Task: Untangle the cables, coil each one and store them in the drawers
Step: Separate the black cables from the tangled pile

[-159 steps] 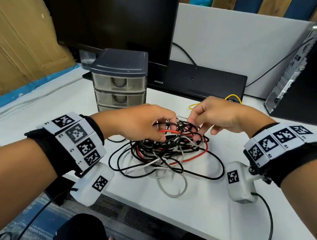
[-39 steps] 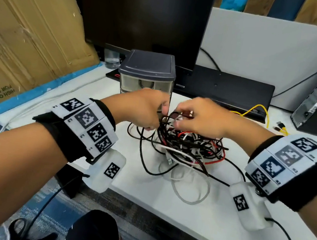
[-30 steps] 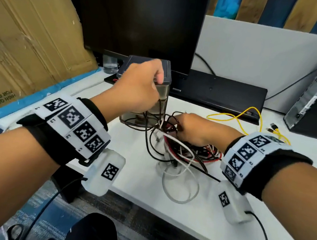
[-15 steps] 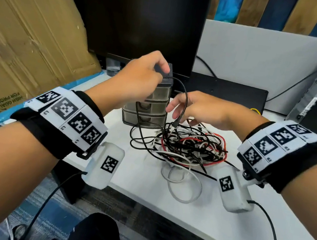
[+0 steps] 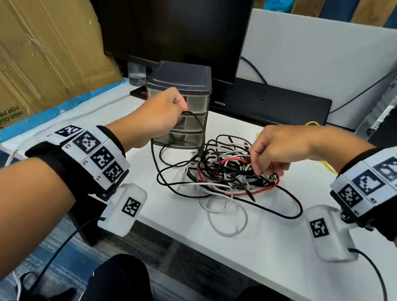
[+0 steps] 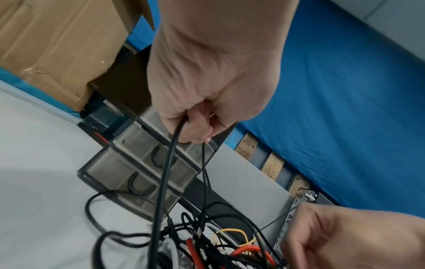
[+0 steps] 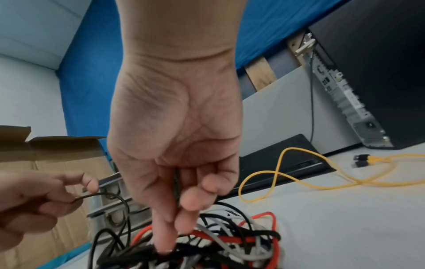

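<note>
My left hand [image 5: 157,116] pinches a limp black cable [image 6: 164,174] above the tangle [image 5: 230,173]; my right hand [image 5: 273,150] digs in, grip unclear. Light, snag-prone; I'd hold near its plug.

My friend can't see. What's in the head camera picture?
Left hand holds a black cable up from a tangle of cables on a white desk; right hand picks at the tangle. Small drawers stand behind.

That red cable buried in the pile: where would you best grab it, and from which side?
Probably the red cable at its outer bend on the near right rim of the tangle, coming from above on the right hand's side. That curve lies exposed at the edge; elsewhere black and white strands cross over it.
</note>
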{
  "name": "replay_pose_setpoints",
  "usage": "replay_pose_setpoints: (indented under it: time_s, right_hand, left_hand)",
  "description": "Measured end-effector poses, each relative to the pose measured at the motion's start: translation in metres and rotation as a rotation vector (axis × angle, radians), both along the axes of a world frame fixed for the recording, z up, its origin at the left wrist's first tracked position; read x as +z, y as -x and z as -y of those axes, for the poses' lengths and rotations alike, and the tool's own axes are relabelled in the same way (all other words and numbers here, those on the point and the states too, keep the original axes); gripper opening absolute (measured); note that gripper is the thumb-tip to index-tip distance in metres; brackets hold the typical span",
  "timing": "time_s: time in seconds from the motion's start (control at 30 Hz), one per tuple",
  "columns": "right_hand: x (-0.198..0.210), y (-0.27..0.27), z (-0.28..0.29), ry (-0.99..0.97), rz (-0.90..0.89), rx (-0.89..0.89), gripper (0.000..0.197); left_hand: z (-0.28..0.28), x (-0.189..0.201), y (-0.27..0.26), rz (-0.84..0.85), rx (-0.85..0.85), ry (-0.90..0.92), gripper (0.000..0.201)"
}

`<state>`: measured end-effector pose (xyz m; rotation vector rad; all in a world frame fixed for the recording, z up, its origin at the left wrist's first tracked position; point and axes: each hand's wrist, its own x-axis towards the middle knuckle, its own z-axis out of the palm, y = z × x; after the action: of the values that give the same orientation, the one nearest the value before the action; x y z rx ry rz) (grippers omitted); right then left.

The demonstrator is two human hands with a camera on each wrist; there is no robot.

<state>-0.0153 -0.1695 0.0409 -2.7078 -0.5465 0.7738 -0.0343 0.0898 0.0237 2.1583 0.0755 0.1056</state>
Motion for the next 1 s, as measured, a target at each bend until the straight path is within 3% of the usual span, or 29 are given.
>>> replay_pose_setpoints:
  time_s: [0.13, 0.43, 0.53, 0.8, 0.9, 1.0]
  right_hand:
    - [-0.012, 0.009, 0.006, 0.196, -0.126, 0.039, 0.017]
    - [-0.021, 0.010, 0.016, -0.003, 0.085, 0.128, 0.024]
    - [-0.027, 0.008, 0.016, -0.074, 0.182, 0.095, 0.017]
    - [-0.042, 0.006, 0.006, 0.049, 0.324, 0.135, 0.022]
    - [-0.050, 0.001, 0.002, 0.101, 0.361, 0.175, 0.029]
    - [-0.050, -0.003, 0.000, 0.066, 0.318, 0.188, 0.034]
  left_hand:
    - [0.004, -0.010, 0.001, -0.038, 0.029, 0.038, 0.030]
    - [0.015, -0.016, 0.005, -0.086, -0.013, 0.037, 0.026]
    - [0.016, -0.017, 0.004, -0.092, -0.009, 0.026, 0.030]
    - [0.016, -0.017, 0.004, -0.184, -0.061, 0.004, 0.038]
    - [0.013, -0.017, 0.005, -0.164, -0.081, -0.096, 0.033]
    - [0.011, -0.016, 0.002, -0.102, -0.097, -0.365, 0.030]
